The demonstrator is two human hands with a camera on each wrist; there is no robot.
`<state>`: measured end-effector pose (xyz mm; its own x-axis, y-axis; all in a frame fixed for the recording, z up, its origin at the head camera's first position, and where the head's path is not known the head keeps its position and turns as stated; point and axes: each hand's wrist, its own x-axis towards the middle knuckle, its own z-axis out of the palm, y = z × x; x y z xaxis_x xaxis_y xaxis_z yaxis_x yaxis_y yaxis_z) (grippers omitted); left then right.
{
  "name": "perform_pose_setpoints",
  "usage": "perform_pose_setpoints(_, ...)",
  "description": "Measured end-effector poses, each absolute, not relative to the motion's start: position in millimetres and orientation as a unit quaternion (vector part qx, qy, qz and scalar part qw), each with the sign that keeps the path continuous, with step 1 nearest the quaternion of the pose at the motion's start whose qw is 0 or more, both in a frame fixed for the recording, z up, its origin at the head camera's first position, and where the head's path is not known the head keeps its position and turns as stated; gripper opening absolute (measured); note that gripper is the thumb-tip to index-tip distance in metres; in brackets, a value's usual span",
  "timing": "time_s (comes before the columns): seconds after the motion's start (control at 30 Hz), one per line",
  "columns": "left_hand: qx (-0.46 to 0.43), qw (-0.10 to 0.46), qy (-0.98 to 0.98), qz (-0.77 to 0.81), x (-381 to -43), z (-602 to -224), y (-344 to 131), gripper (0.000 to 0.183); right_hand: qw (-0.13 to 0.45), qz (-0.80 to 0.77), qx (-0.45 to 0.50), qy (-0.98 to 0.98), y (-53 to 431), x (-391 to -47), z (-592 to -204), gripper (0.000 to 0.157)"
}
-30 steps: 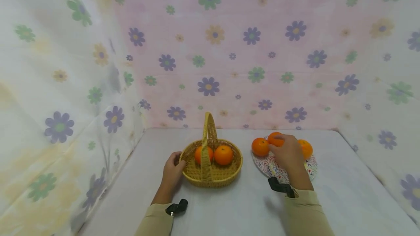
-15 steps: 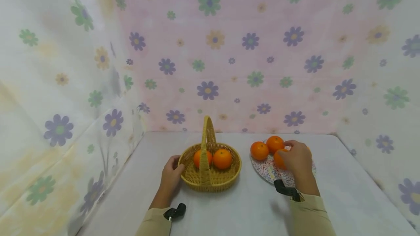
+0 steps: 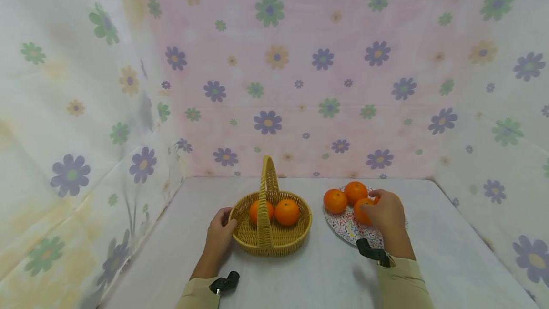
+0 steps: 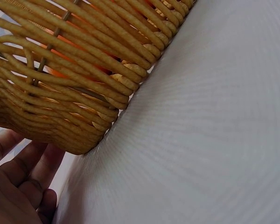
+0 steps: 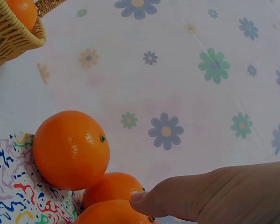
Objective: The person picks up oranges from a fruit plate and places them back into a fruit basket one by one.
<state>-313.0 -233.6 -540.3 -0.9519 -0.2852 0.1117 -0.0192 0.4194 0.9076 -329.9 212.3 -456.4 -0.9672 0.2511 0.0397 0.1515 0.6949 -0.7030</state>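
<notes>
A yellow wicker basket (image 3: pixel 283 247) with a tall arched handle stands on the table, two oranges (image 3: pixel 287 212) inside it. At its left rim my left hand (image 3: pixel 219 238) grips the wicker, thumb at the rim and fingers against the outer wall; in the left wrist view those fingers (image 4: pixel 42 163) meet the basket's woven side (image 4: pixel 60 93). To the right, my right hand (image 3: pixel 388 213) holds an orange (image 3: pixel 361 211) over a speckled plate (image 3: pixel 343 228), its thumb (image 5: pixel 154 200) on the peel. Two more oranges, one left (image 3: pixel 335 201) and one behind (image 3: pixel 355 192), sit on the plate.
White cloth covers the table (image 3: pixel 296 280). Flower-printed fabric rises at the back (image 3: pixel 274 85) and along both sides. Black camera mounts sit on the left wrist (image 3: pixel 225 282) and right wrist (image 3: pixel 372 252).
My right hand has shifted from over the rear orange to the front one on the plate and taken hold of it. The left hand stays at the basket; the head view has tilted slightly.
</notes>
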Motion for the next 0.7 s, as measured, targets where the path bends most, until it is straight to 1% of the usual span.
perform_pose_setpoints(0.13, 0.088, 0.126, -0.832, -0.533, -313.0, -540.5, -233.3, 0.042, 0.069, 0.368, -0.104, -0.921, 213.6, -331.2, -459.9, 0.059)
perform_pose_setpoints(0.47, 0.085, 0.126, -0.831, -0.535, -312.2, -539.9, -233.6, 0.043, 0.048, 0.377, -0.109, -0.919, 213.9, -334.1, -466.4, 0.068)
perform_pose_setpoints(0.7, 0.088, 0.122, -0.831, -0.535, -313.2, -541.1, -234.2, 0.043, 0.036, 0.371, -0.107, -0.922, 214.3, -334.5, -471.0, 0.068)
